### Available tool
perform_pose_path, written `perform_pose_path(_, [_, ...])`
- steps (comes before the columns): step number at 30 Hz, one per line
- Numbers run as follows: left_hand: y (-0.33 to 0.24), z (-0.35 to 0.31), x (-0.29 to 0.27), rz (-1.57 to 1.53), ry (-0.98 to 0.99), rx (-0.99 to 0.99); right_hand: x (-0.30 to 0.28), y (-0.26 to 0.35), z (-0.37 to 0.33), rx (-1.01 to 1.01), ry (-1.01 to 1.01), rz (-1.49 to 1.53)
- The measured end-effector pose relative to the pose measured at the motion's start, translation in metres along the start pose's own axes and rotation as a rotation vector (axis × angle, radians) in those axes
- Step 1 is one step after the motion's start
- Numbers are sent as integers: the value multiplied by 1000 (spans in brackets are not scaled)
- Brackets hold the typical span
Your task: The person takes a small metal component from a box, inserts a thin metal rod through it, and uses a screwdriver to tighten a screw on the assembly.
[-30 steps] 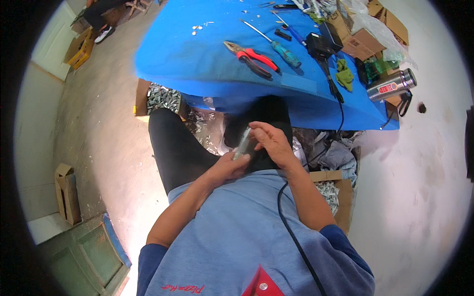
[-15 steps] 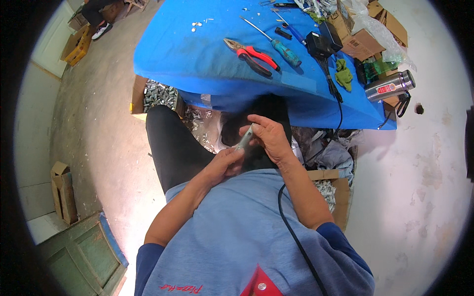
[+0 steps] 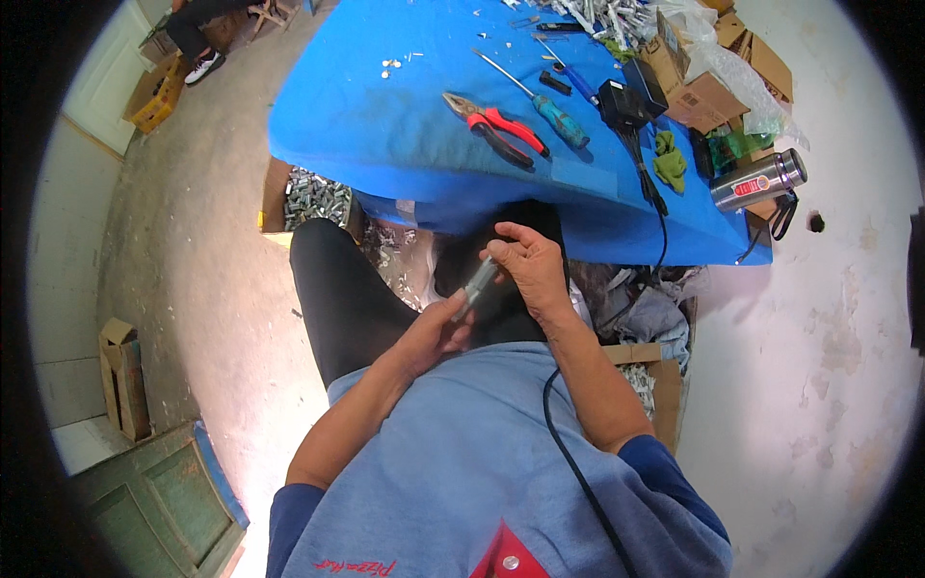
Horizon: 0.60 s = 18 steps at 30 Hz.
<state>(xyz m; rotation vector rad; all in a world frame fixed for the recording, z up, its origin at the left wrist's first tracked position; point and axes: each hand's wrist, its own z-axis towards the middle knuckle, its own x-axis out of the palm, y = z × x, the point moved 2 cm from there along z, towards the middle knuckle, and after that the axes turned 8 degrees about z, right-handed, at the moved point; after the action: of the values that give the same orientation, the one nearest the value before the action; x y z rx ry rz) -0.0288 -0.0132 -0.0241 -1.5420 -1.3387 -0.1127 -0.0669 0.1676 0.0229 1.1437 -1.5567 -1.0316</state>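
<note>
A short, slim grey metal piece is held slanting above my lap, between both hands. My left hand is closed around its lower end, the thumb lying along it. With thumb and fingers my right hand pinches the upper end, its index finger curved above. The fingers cover both ends of the piece, so its full shape is hidden. Beyond the hands, on the blue-covered table, lie red and black pliers and a screwdriver with a teal handle.
Below the table's left edge stands a carton of small metal cylinders. Black adapters, a green cloth and a steel flask line the right side. Another person's leg shows at far left. A black cable crosses my shirt.
My right thumb and fingers have shifted onto the upper end of the metal piece, covering the dark opening that showed there. The whole view has tilted slightly.
</note>
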Motion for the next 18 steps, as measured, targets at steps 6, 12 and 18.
perform_pose_path(6, [-35, -2, 1, -13, -21, 79, 16, 27, 25, -74, 55, -28])
perform_pose_path(12, [-102, 1, 0, 45, -189, 140, 39, 71, 78, -460, 55, -394])
perform_pose_path(18, [-128, 11, -16, 11, -312, 159, 36, 114, 114, -943, -177, -987])
